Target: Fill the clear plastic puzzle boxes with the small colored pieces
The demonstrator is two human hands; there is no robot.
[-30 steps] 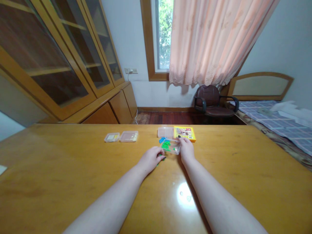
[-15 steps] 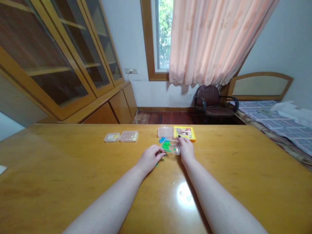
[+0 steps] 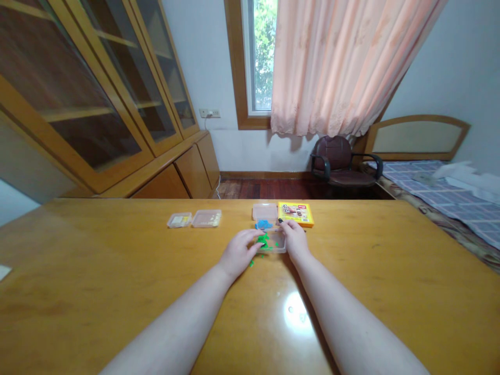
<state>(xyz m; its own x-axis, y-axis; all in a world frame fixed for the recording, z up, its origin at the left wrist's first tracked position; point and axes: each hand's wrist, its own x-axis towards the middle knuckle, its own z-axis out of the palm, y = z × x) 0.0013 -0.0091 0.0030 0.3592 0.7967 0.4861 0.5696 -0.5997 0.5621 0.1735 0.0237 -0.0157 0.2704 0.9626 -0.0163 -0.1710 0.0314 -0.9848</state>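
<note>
A small clear plastic box (image 3: 278,249) sits between my two hands, with small green pieces (image 3: 264,240) heaped at its left end. My left hand (image 3: 239,252) is closed around that left end, its thumb over the green pieces and its fingers by the far rim. Whether it also pinches a piece is unclear. At the other end, my right hand (image 3: 296,240) grips the box's right side. Small blue pieces (image 3: 264,224) lie just behind the box, partly seen through clear plastic. A few loose green pieces (image 3: 252,263) rest on the tabletop near my left wrist.
Behind the blue pieces is another clear container (image 3: 264,211), beside a yellow printed box (image 3: 307,214). To the left on the wooden table (image 3: 117,281) are a small clear container (image 3: 179,220) and a larger one (image 3: 203,219) with pale pieces. A chair (image 3: 338,159) stands beyond.
The clear box has come nearer and slightly left, and sits flatter. My left hand has moved from beside its near corner to around its left end; my right hand shifted left with the box.
</note>
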